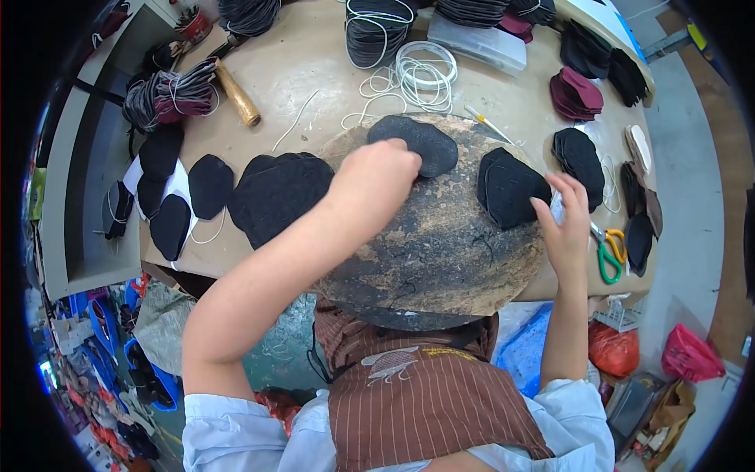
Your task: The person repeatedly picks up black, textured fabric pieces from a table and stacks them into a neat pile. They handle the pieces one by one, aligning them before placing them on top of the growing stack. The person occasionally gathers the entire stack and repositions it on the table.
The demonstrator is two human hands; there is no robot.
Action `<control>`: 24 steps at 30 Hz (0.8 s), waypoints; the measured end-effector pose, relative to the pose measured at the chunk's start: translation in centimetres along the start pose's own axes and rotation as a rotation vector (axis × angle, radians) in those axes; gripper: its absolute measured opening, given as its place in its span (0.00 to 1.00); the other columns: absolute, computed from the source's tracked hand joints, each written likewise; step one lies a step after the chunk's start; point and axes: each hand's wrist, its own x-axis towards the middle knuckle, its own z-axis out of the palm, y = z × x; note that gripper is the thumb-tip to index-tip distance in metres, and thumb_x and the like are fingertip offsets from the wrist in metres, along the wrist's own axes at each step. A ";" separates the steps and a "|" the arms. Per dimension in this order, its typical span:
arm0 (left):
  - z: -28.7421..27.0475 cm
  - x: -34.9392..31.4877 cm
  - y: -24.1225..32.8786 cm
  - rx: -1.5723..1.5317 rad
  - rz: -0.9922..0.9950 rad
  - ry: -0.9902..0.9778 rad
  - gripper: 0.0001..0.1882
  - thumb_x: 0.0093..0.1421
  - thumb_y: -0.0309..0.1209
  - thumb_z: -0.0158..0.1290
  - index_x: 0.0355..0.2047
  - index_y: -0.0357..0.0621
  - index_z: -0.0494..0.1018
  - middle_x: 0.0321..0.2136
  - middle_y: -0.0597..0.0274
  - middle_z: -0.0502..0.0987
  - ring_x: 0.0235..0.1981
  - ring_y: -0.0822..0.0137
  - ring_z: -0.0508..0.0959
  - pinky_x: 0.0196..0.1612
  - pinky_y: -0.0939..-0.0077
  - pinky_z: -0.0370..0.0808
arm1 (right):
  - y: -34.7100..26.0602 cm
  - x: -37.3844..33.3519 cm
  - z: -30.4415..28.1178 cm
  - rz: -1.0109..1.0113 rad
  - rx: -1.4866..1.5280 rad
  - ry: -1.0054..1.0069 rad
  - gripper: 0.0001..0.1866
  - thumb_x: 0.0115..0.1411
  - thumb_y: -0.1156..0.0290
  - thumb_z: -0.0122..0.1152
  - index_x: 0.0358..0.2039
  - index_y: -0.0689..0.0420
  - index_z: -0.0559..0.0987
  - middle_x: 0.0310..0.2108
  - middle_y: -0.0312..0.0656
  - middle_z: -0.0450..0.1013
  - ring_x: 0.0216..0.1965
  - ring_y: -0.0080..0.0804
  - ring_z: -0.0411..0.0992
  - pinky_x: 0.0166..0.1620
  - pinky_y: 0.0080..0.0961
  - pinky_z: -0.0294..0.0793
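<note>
A scuffed round wooden board (pixel 440 259) lies over the table's near edge. On its far part rests a dark grey, rounded flat slab (pixel 429 148); whether it is stone or rubber I cannot tell. My left hand (pixel 377 177) reaches across and is closed on the slab's near left side, fingers curled and partly hidden. To the right lies a small stack of black fabric-like pieces (pixel 511 189), roughly rounded with a pointed side. My right hand (pixel 568 216) is at the right edge of this stack, thumb and fingers apart, the thumb close to the edge.
Left of the board sits a pile of black pieces (pixel 279 197). A wooden handle (pixel 238 94) and coiled white cord (pixel 429 75) lie farther back. Scissors with green and orange handles (pixel 609 256) lie right, near a black stack (pixel 580 161). Maroon pieces (pixel 576 93) stand behind.
</note>
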 end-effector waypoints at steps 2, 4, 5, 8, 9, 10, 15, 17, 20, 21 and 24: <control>-1.1 0.0 0.4 -0.031 0.015 0.124 0.04 0.53 0.27 0.54 0.29 0.42 0.76 0.25 0.54 0.73 0.30 0.53 0.78 0.33 0.62 0.76 | 0.8 0.5 1.1 -0.033 -0.159 0.013 0.23 0.53 0.69 0.66 0.48 0.63 0.73 0.51 0.53 0.68 0.54 0.48 0.64 0.56 0.37 0.63; -3.1 -0.9 2.1 -0.044 0.085 0.251 0.08 0.52 0.25 0.53 0.34 0.42 0.75 0.25 0.56 0.72 0.28 0.54 0.77 0.30 0.62 0.74 | 1.1 0.8 0.8 -0.016 -0.171 -0.041 0.25 0.52 0.68 0.66 0.50 0.62 0.72 0.53 0.53 0.66 0.56 0.49 0.62 0.58 0.38 0.62; -3.6 -2.4 3.6 -0.033 0.139 0.257 0.12 0.49 0.24 0.52 0.36 0.41 0.74 0.24 0.58 0.71 0.26 0.57 0.75 0.28 0.64 0.73 | 0.9 0.7 0.7 -0.006 -0.176 -0.076 0.26 0.52 0.68 0.66 0.51 0.62 0.72 0.54 0.53 0.66 0.57 0.49 0.61 0.59 0.39 0.61; -1.4 -8.2 7.5 -0.030 0.198 0.103 0.16 0.46 0.27 0.52 0.38 0.37 0.74 0.24 0.63 0.69 0.26 0.64 0.73 0.30 0.70 0.70 | -0.3 0.6 0.7 -0.020 -0.162 -0.025 0.24 0.53 0.70 0.65 0.50 0.62 0.72 0.50 0.52 0.69 0.53 0.49 0.65 0.56 0.38 0.64; 0.8 -10.0 8.0 -0.096 0.201 0.060 0.18 0.47 0.28 0.54 0.40 0.36 0.74 0.28 0.61 0.70 0.30 0.63 0.73 0.35 0.70 0.71 | -0.5 0.5 0.8 -0.018 -0.156 -0.007 0.23 0.53 0.71 0.65 0.49 0.63 0.72 0.49 0.52 0.70 0.53 0.49 0.65 0.55 0.38 0.64; 2.8 -11.2 8.5 -0.136 0.173 0.105 0.20 0.48 0.30 0.56 0.43 0.37 0.74 0.32 0.59 0.72 0.35 0.62 0.74 0.39 0.69 0.71 | -0.7 0.2 0.9 -0.023 -0.151 0.011 0.23 0.54 0.72 0.64 0.50 0.63 0.72 0.46 0.52 0.71 0.51 0.49 0.67 0.54 0.38 0.65; 4.2 -14.5 9.8 -0.292 0.031 0.137 0.28 0.48 0.38 0.62 0.50 0.43 0.72 0.52 0.49 0.68 0.52 0.55 0.70 0.55 0.57 0.63 | -0.7 0.0 1.3 -0.083 -0.242 0.045 0.21 0.54 0.73 0.63 0.49 0.63 0.72 0.45 0.52 0.72 0.49 0.50 0.68 0.53 0.39 0.66; 4.2 -15.7 9.4 -0.266 0.003 0.160 0.30 0.48 0.39 0.63 0.51 0.45 0.72 0.57 0.48 0.65 0.56 0.54 0.67 0.58 0.53 0.59 | -0.6 0.0 1.4 -0.114 -0.268 0.058 0.18 0.54 0.73 0.63 0.46 0.63 0.73 0.43 0.51 0.72 0.47 0.51 0.68 0.51 0.39 0.67; 3.6 -16.6 8.6 -0.209 -0.023 0.143 0.33 0.45 0.44 0.64 0.53 0.49 0.71 0.59 0.41 0.60 0.58 0.47 0.61 0.59 0.50 0.56 | -1.7 -0.1 0.4 -0.040 -0.287 0.051 0.13 0.55 0.77 0.62 0.40 0.64 0.73 0.39 0.46 0.73 0.43 0.40 0.72 0.47 0.32 0.70; 3.5 -16.8 8.4 -0.195 -0.046 0.144 0.34 0.45 0.44 0.64 0.53 0.50 0.71 0.59 0.39 0.59 0.59 0.46 0.60 0.59 0.49 0.55 | -2.2 -0.2 -0.2 0.034 -0.058 0.034 0.11 0.55 0.78 0.62 0.39 0.63 0.72 0.38 0.43 0.73 0.41 0.34 0.72 0.44 0.28 0.70; 4.1 -17.7 8.3 -0.126 -0.079 0.147 0.33 0.45 0.47 0.64 0.53 0.57 0.72 0.60 0.34 0.53 0.60 0.41 0.55 0.60 0.46 0.51 | -4.8 -1.2 -3.0 0.283 0.684 -0.110 0.09 0.56 0.84 0.59 0.37 0.62 0.72 0.35 0.33 0.71 0.36 0.14 0.68 0.38 0.13 0.68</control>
